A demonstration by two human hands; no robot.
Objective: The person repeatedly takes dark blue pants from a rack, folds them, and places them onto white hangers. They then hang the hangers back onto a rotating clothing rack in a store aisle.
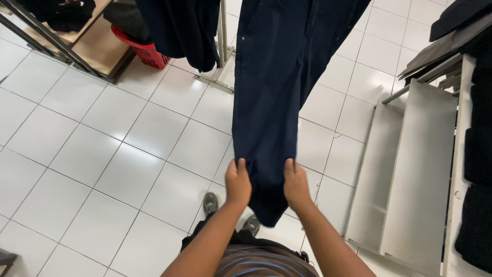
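Observation:
A pair of dark navy trousers [274,77] hangs down from above, over the white tiled floor [113,149]. My left hand [238,182] grips the left edge of the lower leg. My right hand [296,183] grips the right edge at the same height. The leg hem dangles below my hands, near my grey shoes [210,203]. The top of the trousers is out of view.
A white slanted shelf unit [410,169] with dark folded clothes [479,154] stands on the right. Another dark garment [184,28] hangs on a metal rack at the top. A red basket [146,51] sits by a wooden shelf [97,46] at the upper left.

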